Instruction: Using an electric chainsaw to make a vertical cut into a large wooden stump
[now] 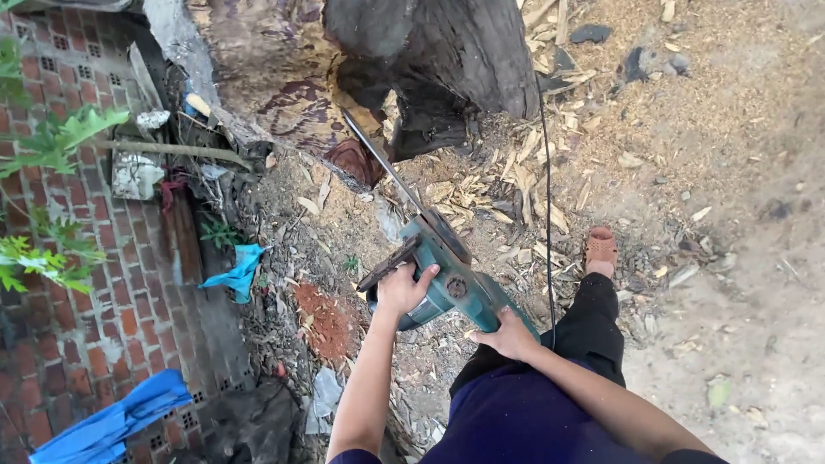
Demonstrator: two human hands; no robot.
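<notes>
While the left hand (pixel 402 290) is closing around the front handle and the right hand (pixel 509 338) is gripping the rear, steadying the green chainsaw (pixel 447 279), its bar (pixel 378 157) is reaching ahead into the tree stump (pixel 344 60).

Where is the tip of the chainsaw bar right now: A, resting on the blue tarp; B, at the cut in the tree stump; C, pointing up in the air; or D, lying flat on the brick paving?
B: the electric chainsaw, held by the left hand and right hand, reaches its bar to the cut in the tree stump.
</notes>
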